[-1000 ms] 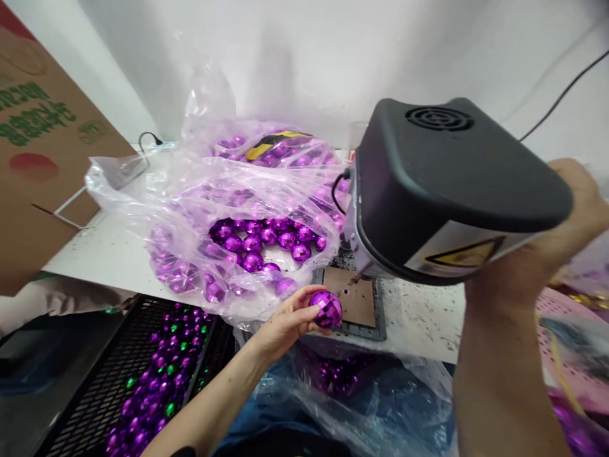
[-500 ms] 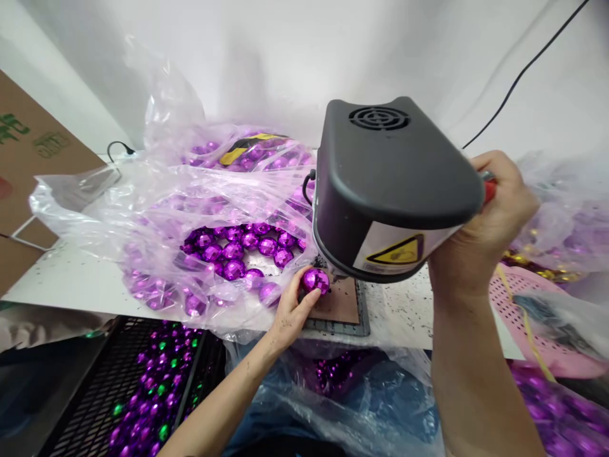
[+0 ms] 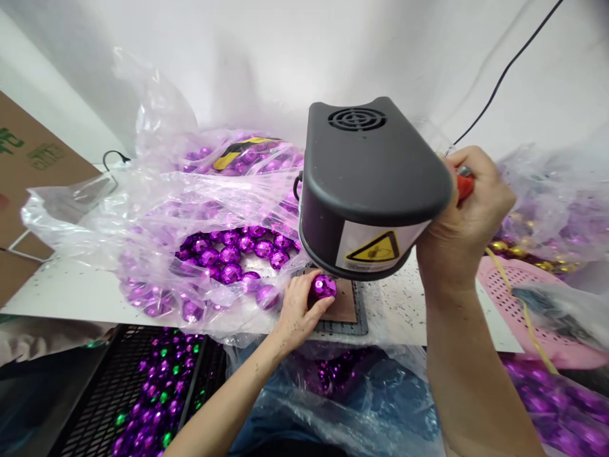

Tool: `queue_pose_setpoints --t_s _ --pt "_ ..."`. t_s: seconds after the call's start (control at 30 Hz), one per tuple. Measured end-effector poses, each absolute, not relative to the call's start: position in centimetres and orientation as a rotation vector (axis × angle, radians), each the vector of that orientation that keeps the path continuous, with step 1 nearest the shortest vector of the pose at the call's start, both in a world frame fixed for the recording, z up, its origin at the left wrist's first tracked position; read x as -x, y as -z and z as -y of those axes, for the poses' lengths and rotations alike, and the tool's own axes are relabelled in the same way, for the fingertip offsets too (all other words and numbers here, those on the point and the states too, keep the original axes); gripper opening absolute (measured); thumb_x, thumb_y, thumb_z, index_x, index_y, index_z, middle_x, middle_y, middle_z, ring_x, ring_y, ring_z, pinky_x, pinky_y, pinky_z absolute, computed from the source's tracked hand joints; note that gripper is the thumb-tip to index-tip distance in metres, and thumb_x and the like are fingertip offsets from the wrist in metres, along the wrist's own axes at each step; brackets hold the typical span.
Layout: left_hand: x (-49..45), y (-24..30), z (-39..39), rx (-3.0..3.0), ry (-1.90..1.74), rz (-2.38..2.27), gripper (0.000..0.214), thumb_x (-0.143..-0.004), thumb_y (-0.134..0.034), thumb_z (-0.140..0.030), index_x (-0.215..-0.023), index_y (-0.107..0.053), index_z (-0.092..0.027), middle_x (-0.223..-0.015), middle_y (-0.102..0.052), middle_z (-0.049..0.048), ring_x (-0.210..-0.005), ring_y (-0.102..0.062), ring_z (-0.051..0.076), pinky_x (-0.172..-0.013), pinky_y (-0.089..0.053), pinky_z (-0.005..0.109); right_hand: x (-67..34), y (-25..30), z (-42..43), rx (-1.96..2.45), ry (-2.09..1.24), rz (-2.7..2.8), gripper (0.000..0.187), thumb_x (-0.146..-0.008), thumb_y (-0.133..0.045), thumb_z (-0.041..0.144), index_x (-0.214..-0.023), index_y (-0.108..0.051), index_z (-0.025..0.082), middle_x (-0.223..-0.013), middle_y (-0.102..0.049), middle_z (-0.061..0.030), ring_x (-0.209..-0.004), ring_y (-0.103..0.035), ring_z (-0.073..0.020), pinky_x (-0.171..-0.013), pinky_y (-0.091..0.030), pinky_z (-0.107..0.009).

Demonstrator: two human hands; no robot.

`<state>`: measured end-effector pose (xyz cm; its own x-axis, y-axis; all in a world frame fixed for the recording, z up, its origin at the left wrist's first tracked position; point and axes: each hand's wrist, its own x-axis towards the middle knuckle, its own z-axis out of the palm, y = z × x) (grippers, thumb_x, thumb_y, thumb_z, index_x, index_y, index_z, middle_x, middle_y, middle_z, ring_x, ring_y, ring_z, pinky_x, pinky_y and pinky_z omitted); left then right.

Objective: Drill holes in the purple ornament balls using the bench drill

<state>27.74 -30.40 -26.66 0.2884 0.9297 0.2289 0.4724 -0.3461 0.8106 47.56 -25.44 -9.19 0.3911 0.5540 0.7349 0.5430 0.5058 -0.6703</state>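
Observation:
My left hand (image 3: 297,311) pinches a purple faceted ball (image 3: 323,287) and holds it on the brown pad (image 3: 345,308) under the black machine head (image 3: 371,184). My right hand (image 3: 461,222) is wrapped round a red handle (image 3: 465,186) at the machine's right side. A clear plastic bag (image 3: 190,209) full of several purple balls (image 3: 233,251) lies just left of my left hand.
A black crate (image 3: 143,393) with purple and green balls sits below the white table edge (image 3: 71,298). A pink perforated basket (image 3: 523,298) and more bagged balls lie at right. A cardboard box (image 3: 28,184) stands at left. A black cable (image 3: 504,70) runs up the wall.
My left hand has carried the purple ball from the pad's front edge to under the machine head. My right hand has pulled the handle down and the head has lowered.

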Motion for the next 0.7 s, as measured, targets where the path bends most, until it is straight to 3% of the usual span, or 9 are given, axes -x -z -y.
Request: queue_pose_setpoints --t_s 0.17,0.33,0.7 --pt "-28.8 26.4 30.3 -1.999 -0.987 -1.349 0.044 -0.088 -0.075 -0.04 -0.125 -0.064 -0.02 -0.123 -0.069 0.0104 -0.118 -0.059 0.03 -0.105 -0.045 0.048 -47.6 9.2 25.5 1.12 -0.002 1.238 0.039 -0.093 -0.058 0.043 -0.074 -0.048 0.01 -0.063 -0.032 0.0041 -0.063 -0.029 -0.0007 -0.059 -0.022 -0.018" --pt "-28.8 26.5 30.1 -1.972 -1.016 -1.373 0.034 -0.087 -0.076 -0.039 -0.116 -0.068 -0.022 -0.116 -0.07 0.008 -0.112 -0.062 0.028 -0.1 -0.049 0.045 -47.6 9.1 25.6 1.137 0.04 1.249 0.039 -0.094 -0.056 0.042 -0.074 -0.048 0.01 -0.062 -0.031 0.004 -0.061 -0.028 0.0002 -0.058 -0.02 -0.017" --pt "-29.9 27.8 29.8 -1.989 -0.954 -1.295 0.043 -0.089 -0.07 -0.04 -0.127 -0.061 -0.022 -0.128 -0.065 0.0116 -0.123 -0.058 0.031 -0.115 -0.039 0.054 -47.7 9.2 25.6 1.151 0.073 1.251 0.06 -0.091 -0.048 0.069 -0.075 -0.048 0.011 -0.062 -0.027 0.0031 -0.061 -0.026 -0.0009 -0.061 -0.017 -0.022"
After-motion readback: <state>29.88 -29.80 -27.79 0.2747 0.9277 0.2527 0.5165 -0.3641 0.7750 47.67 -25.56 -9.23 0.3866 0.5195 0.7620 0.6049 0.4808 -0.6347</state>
